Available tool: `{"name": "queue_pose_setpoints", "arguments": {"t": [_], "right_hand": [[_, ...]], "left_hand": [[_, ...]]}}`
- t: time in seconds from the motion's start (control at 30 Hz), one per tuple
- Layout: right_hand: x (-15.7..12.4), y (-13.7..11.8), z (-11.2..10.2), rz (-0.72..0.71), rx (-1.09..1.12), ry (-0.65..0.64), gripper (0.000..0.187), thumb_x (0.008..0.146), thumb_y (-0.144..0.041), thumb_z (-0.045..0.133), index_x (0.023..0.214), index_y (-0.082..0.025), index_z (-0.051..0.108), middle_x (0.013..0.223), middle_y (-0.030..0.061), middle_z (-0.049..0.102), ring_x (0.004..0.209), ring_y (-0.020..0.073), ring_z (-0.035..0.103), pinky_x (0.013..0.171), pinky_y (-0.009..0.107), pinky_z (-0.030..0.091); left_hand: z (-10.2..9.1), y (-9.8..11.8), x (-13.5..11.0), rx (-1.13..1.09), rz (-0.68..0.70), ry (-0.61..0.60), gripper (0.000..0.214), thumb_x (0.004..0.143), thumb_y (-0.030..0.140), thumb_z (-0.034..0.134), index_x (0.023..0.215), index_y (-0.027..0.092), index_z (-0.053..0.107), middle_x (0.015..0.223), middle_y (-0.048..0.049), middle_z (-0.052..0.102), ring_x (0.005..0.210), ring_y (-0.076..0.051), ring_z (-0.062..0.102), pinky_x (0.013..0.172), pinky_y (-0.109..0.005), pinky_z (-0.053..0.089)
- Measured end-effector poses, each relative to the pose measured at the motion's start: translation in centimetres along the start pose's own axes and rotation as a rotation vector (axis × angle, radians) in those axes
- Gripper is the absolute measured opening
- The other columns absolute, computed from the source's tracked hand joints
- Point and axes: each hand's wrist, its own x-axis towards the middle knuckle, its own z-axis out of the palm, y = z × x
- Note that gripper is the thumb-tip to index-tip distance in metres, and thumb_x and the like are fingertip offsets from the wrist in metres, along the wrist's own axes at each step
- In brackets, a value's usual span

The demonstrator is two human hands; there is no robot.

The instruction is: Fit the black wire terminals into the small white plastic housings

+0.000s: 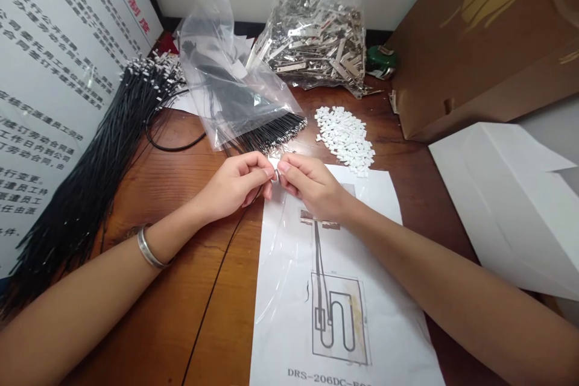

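My left hand (244,181) is closed in a pinch on a thin black wire (221,265), which trails down across the table to the front edge. Fingertip to fingertip with it, my right hand (307,184) pinches what looks like a small white connector (275,174), mostly hidden by the fingers. Just beyond my hands lies a bundle of black wires (271,132) with bare metal ends, partly under a clear plastic bag (244,93). A pile of small white connectors (344,137) lies right of the bundle. Under my right hand is a printed drawing sheet (284,313).
On the left stands a thick bunch of black wires (85,163) with white tips, against a printed notice board (54,30). At the back sits a bag of flat metal parts (316,42) beside a green tape roll (381,61). A cardboard box (452,66) and white carton (506,205) stand right.
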Motion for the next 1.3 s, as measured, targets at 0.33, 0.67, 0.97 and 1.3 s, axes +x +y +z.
{"name": "queue_pose_setpoints", "arguments": {"t": [0.33,0.67,0.97,1.3], "right_hand": [[-0.07,0.09,0.02,-0.025,0.041,0.031,0.038,0.099,-0.035,0.043,0.064,-0.020,0.043,0.055,-0.0054,0.041,0.048,0.0083,0.034,0.048,0.026,0.027],[0.03,0.03,0.40,-0.041,-0.111,0.099,0.036,0.098,-0.040,0.045,0.069,-0.020,0.046,0.057,-0.0045,0.043,0.052,0.0099,0.035,0.051,0.027,0.028],[0.05,0.35,0.22,-0.058,-0.049,0.087,0.036,0.097,-0.046,0.047,0.073,-0.020,0.049,0.057,-0.0047,0.043,0.053,0.0105,0.038,0.052,0.027,0.030],[0.02,0.30,-0.02,-0.063,-0.101,0.040,0.040,0.098,-0.046,0.045,0.068,-0.020,0.045,0.056,-0.0040,0.045,0.053,0.0107,0.039,0.052,0.027,0.030]], "left_hand": [[-0.07,0.03,0.09,-0.033,-0.014,-0.007,0.016,0.086,0.027,0.057,0.076,0.015,0.054,0.056,0.0033,0.060,0.036,-0.004,0.039,0.035,-0.017,0.026],[0.07,0.11,-0.08,-0.028,-0.010,0.016,0.016,0.085,0.026,0.058,0.075,0.015,0.053,0.051,0.0051,0.054,0.037,-0.003,0.035,0.037,-0.017,0.023],[0.05,-0.19,0.09,-0.047,0.013,0.057,0.017,0.084,0.027,0.060,0.075,0.015,0.054,0.050,0.0060,0.051,0.041,-0.004,0.037,0.041,-0.018,0.026],[-0.04,-0.35,0.01,-0.084,0.009,-0.011,0.027,0.085,0.039,0.064,0.077,0.016,0.052,0.059,0.0033,0.059,0.039,-0.004,0.034,0.038,-0.019,0.022]]}}
